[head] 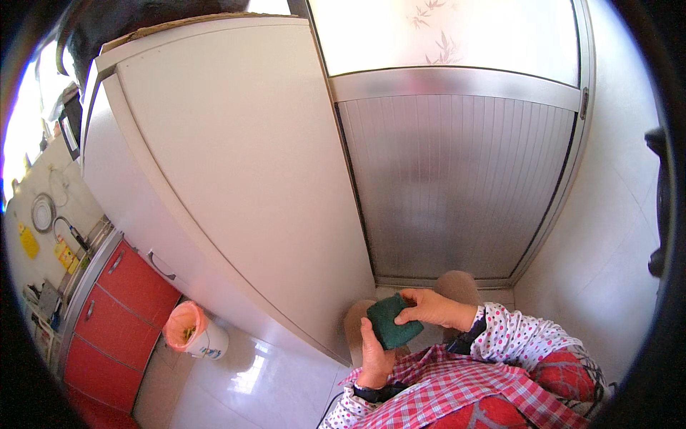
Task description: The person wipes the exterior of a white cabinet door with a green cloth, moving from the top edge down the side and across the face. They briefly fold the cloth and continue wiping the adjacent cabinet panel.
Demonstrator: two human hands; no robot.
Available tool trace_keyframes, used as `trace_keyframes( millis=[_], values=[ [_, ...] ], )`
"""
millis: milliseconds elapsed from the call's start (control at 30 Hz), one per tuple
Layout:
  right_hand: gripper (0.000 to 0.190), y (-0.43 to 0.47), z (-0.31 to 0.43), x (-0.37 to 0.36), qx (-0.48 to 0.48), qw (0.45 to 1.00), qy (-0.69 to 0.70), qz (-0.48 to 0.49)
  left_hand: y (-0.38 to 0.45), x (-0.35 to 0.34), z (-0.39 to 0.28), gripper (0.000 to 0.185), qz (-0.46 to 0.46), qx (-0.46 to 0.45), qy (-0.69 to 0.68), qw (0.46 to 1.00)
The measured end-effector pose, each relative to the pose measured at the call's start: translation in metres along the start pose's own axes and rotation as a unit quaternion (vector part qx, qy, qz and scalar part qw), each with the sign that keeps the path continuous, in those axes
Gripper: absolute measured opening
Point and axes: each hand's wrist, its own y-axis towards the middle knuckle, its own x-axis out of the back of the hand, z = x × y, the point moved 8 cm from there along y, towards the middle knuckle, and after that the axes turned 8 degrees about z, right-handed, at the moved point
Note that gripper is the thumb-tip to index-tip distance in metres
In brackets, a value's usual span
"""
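A dark green scouring pad or folded cloth (pixel 394 322) is held between both hands, just above my lap. My left hand (pixel 374 351) grips its lower left side, thumb in front and the other fingers hidden behind. With thumb and fingers, my right hand (pixel 431 309) pinches the upper right edge. Polka-dot sleeves (pixel 528 332) cover both forearms, and a red checked apron (pixel 455 386) lies over my body. Beyond the hands are my knees (pixel 458 287), close to a sliding door with a ribbed metal lower panel (pixel 445 187).
A tall white refrigerator (pixel 230 161) stands close on the left. Past it are a white bin (pixel 206 338) with an orange liner and red kitchen cabinets (pixel 115 300) below a sink faucet (pixel 77 236). A pale tiled wall (pixel 600 257) bounds the right. The tiled floor (pixel 257 375) is glossy.
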Motion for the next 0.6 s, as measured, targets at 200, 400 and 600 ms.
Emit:
trace_keyframes(
  millis=[200, 400, 600],
  values=[
    [0.045, 0.010, -0.045, 0.018, -0.022, 0.994, -0.098, -0.035, -0.004, 0.006, 0.004, 0.053, 0.020, -0.004, 0.049, 0.999],
    [0.055, -0.024, -0.090, 0.007, -0.155, 0.972, 0.168, 0.059, -0.011, -0.023, 0.014, 0.059, -0.016, 0.025, 0.111, 0.993],
    [0.053, -0.024, -0.134, -0.010, -0.046, 0.943, 0.274, 0.182, -0.019, -0.007, 0.023, 0.067, -0.044, -0.085, 0.172, 0.980]
  ],
)
